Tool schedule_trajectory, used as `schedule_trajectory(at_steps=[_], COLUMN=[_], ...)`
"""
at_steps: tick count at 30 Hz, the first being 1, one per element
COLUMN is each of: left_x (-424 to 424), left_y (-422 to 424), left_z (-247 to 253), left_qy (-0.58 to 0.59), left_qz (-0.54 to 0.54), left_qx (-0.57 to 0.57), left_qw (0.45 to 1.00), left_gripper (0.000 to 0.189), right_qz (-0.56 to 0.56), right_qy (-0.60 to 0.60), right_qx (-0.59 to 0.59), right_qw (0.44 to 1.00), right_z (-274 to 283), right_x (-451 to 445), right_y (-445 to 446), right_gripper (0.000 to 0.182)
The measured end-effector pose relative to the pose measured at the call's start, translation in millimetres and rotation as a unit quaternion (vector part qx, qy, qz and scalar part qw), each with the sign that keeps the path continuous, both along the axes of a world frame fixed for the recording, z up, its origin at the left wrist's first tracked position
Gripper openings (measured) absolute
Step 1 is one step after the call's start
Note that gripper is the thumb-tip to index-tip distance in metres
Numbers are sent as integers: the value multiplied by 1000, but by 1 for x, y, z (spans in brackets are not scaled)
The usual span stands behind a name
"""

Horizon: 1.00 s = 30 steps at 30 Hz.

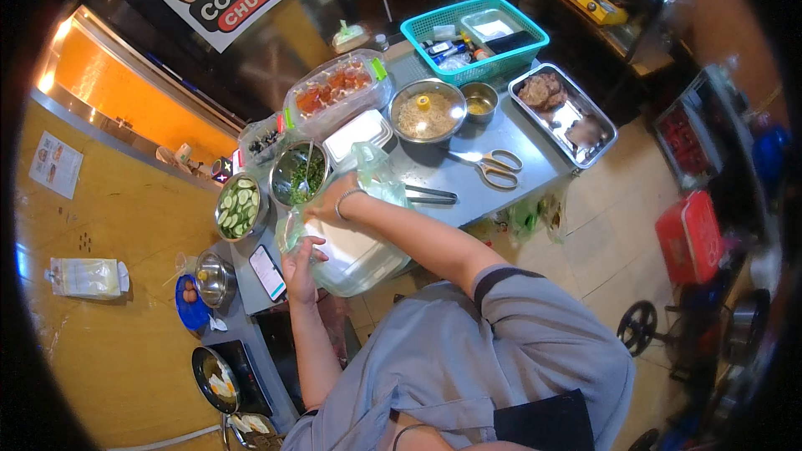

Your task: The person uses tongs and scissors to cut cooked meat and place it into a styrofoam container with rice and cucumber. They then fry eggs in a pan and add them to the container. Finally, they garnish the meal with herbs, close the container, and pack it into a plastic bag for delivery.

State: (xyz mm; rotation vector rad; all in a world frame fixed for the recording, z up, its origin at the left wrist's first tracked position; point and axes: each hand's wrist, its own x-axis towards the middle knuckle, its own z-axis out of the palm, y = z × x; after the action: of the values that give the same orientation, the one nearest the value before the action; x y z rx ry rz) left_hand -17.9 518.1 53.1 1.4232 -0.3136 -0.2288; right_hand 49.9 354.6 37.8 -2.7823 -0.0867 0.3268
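A white lidded food box (351, 250) lies in a thin green plastic bag (351, 285) at the front edge of the metal table. My left hand (302, 269) is at the bag's left side, with the film between thumb and fingers. Across the bag's mouth reaches my right hand (335, 197), at the far end of the box; film partly hides its fingers, so its grip is unclear. Just beyond it stands a steel bowl of chopped green herbs (304, 175) with a spoon. A phone (268, 272) lies left of my left hand.
Around the bag are sliced cucumbers (240, 207), a lidded pot (428, 111), black tongs (432, 195), scissors (500, 169) and a meat tray (564, 116). Farther back stand a turquoise basket (476, 69) and a clear container (338, 91). A frying pan with eggs (216, 380) is lower left.
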Motion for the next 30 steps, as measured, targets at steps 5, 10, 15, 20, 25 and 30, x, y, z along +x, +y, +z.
schedule_trajectory(at_steps=[5, 10, 15, 20, 25, 30], left_x=[-2, -19, -25, -18, -6, 4], left_y=[17, 31, 48, 21, 4, 33], left_z=[-4, 0, 0, 23, 43, 28], left_qy=[39, 82, 127, 60, -205, -147], left_qz=[18, 69, 93, 54, -13, 72], left_qx=[8, -14, 30, -12, 249, 181], left_qw=[999, 994, 987, 997, 946, 970], left_gripper=[51, 37, 19, 28, 27, 33], right_qz=[63, -178, -143, -77, -94, -166], right_qy=[-72, -341, -28, -35, -144, -51], right_qx=[-38, -40, 257, 764, 541, 759], right_qw=[995, 922, 955, 639, 823, 628], right_z=[18, 23, 30, 31, 5, 20], right_x=[-23, -99, -129, -119, -98, -110], right_y=[-13, -63, -114, -32, 29, 19], right_gripper=[52, 57, 49, 30, 57, 35])
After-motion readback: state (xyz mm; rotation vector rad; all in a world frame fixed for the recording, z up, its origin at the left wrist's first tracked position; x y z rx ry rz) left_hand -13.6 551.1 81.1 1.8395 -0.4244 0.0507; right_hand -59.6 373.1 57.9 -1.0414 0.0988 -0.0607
